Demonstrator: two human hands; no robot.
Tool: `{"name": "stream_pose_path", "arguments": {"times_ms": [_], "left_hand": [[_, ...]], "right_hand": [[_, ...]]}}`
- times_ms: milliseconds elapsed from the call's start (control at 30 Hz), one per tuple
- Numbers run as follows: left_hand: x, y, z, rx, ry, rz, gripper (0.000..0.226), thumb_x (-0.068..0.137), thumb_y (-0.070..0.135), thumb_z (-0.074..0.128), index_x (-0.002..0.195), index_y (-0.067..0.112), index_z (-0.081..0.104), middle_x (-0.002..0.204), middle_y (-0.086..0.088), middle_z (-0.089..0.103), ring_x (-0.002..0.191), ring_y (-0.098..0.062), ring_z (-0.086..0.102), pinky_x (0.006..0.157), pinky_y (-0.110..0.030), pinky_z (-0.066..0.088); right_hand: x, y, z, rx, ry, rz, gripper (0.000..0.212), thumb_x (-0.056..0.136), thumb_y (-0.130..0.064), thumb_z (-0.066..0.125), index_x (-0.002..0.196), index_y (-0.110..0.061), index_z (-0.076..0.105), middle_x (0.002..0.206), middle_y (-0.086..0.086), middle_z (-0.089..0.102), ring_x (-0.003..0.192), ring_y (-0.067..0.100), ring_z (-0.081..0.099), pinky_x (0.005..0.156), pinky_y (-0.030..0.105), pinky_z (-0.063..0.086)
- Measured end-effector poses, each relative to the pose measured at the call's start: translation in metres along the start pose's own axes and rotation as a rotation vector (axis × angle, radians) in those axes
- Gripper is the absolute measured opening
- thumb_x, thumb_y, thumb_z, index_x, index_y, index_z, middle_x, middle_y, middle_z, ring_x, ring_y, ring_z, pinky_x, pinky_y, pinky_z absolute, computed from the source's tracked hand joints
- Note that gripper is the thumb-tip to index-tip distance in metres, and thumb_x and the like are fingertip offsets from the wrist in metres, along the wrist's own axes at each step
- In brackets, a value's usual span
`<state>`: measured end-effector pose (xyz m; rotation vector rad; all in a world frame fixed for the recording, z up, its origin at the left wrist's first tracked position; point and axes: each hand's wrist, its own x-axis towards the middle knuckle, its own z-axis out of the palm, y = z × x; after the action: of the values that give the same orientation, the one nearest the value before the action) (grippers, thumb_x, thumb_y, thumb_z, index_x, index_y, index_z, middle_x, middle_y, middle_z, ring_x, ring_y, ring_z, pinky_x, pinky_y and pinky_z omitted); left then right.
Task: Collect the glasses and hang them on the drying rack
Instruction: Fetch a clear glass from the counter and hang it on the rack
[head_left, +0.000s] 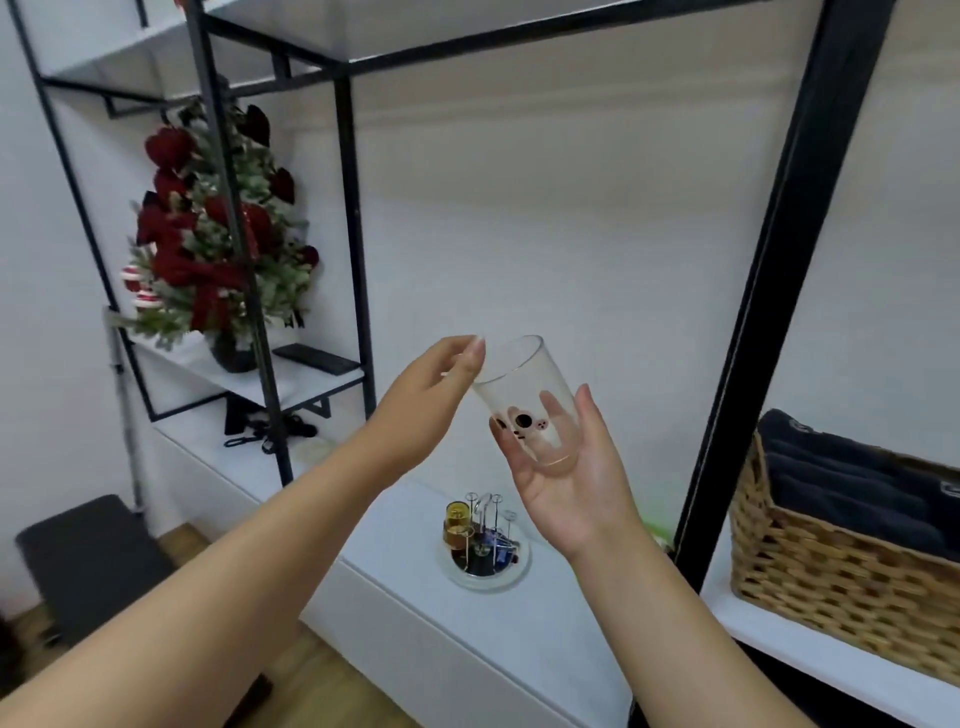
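My right hand (569, 475) holds a clear glass (524, 387) with a small cartoon print, its fingers curled round the lower part, its mouth tilted up and to the left. The fingertips of my left hand (434, 389) touch the rim of that glass. Well below my hands, on the low white counter (395, 603), stands the drying rack (485, 540): a round base with thin wire prongs. An amber glass (458, 525) hangs upside down on one of its left prongs. The other prongs carry nothing.
A black metal shelf frame (769, 291) rises around the counter. A woven basket (831, 566) with dark towels sits at the right. A red flower arrangement (208, 244) and a black remote (317, 358) stand on the left shelf. A dark stool (88, 561) is at the lower left.
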<state>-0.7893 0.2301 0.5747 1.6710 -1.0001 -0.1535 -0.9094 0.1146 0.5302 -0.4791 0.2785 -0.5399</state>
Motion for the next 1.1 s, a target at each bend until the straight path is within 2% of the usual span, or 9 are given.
{"name": "stream_pose_path", "arguments": {"times_ms": [67, 200, 400, 467, 533, 600, 733, 967, 1100], "left_hand": [[0.018, -0.026, -0.009, -0.003, 0.056, -0.034, 0.053, 0.099, 0.067, 0.04, 0.137, 0.035, 0.058, 0.129, 0.019, 0.063, 0.121, -0.001, 0.058, 0.11, -0.039, 0.044], [0.065, -0.08, -0.022, 0.094, 0.107, -0.101, 0.046, 0.101, 0.06, 0.043, 0.134, 0.032, 0.061, 0.123, 0.015, 0.065, 0.115, -0.004, 0.061, 0.104, -0.037, 0.047], [0.124, -0.16, -0.031, 0.241, 0.103, -0.192, 0.031, 0.101, 0.043, 0.057, 0.125, 0.027, 0.069, 0.116, 0.017, 0.07, 0.108, 0.0, 0.063, 0.068, -0.006, 0.047], [0.138, -0.188, -0.032, 0.272, 0.077, -0.232, 0.03, 0.101, 0.041, 0.058, 0.126, 0.027, 0.068, 0.118, 0.017, 0.069, 0.109, -0.001, 0.063, 0.073, -0.008, 0.048], [0.153, -0.214, -0.033, 0.311, 0.052, -0.26, 0.029, 0.1, 0.041, 0.059, 0.124, 0.028, 0.069, 0.117, 0.017, 0.069, 0.109, -0.003, 0.064, 0.089, -0.02, 0.05], [0.167, -0.238, -0.036, 0.335, 0.031, -0.286, 0.028, 0.1, 0.04, 0.06, 0.123, 0.028, 0.069, 0.117, 0.016, 0.069, 0.109, -0.003, 0.064, 0.095, -0.027, 0.05], [0.195, -0.285, -0.041, 0.372, -0.023, -0.304, 0.03, 0.099, 0.04, 0.061, 0.125, 0.026, 0.068, 0.118, 0.014, 0.069, 0.108, -0.004, 0.064, 0.095, -0.03, 0.051], [0.248, -0.391, -0.032, 0.341, -0.241, -0.269, 0.033, 0.099, 0.044, 0.059, 0.128, 0.029, 0.065, 0.123, 0.013, 0.065, 0.113, -0.008, 0.061, 0.097, -0.033, 0.051], [0.273, -0.457, -0.023, 0.314, -0.37, -0.256, 0.036, 0.1, 0.042, 0.058, 0.133, 0.029, 0.061, 0.131, 0.01, 0.061, 0.118, -0.01, 0.058, 0.1, -0.032, 0.048]], "right_hand": [[0.03, 0.008, -0.002, 0.003, -0.003, 0.024, 0.059, 0.086, -0.048, 0.079, 0.131, -0.012, 0.065, 0.129, 0.026, 0.067, 0.112, 0.044, 0.071, 0.077, 0.041, 0.066], [0.098, 0.016, -0.011, -0.017, 0.012, 0.044, 0.059, 0.085, -0.046, 0.081, 0.131, -0.013, 0.064, 0.132, 0.025, 0.064, 0.116, 0.044, 0.069, 0.075, 0.04, 0.065], [0.19, 0.018, -0.03, -0.145, 0.072, 0.051, 0.055, 0.085, -0.045, 0.08, 0.13, -0.019, 0.061, 0.132, 0.019, 0.064, 0.116, 0.037, 0.07, 0.072, 0.037, 0.063], [0.215, 0.019, -0.04, -0.216, 0.091, 0.051, 0.051, 0.089, -0.045, 0.076, 0.13, -0.019, 0.06, 0.132, 0.015, 0.064, 0.107, 0.034, 0.07, 0.074, 0.037, 0.063], [0.238, 0.02, -0.052, -0.254, 0.114, 0.044, 0.053, 0.09, -0.044, 0.076, 0.132, -0.018, 0.059, 0.134, 0.013, 0.062, 0.099, 0.031, 0.068, 0.075, 0.039, 0.063], [0.258, 0.023, -0.063, -0.297, 0.151, 0.025, 0.05, 0.09, -0.042, 0.077, 0.131, -0.019, 0.06, 0.134, 0.012, 0.062, 0.097, 0.03, 0.068, 0.076, 0.04, 0.063], [0.295, 0.033, -0.081, -0.421, 0.224, -0.039, 0.032, 0.092, -0.041, 0.075, 0.118, -0.025, 0.066, 0.133, 0.01, 0.06, 0.109, 0.034, 0.07, 0.074, 0.041, 0.064], [0.35, 0.079, -0.113, -0.706, 0.41, -0.162, 0.044, 0.09, -0.038, 0.078, 0.131, -0.029, 0.064, 0.13, 0.001, 0.063, 0.107, 0.028, 0.071, 0.082, 0.044, 0.065], [0.383, 0.116, -0.131, -0.803, 0.512, -0.199, 0.051, 0.089, -0.037, 0.079, 0.136, -0.032, 0.061, 0.137, 0.0, 0.059, 0.106, 0.022, 0.07, 0.086, 0.045, 0.064]]}}
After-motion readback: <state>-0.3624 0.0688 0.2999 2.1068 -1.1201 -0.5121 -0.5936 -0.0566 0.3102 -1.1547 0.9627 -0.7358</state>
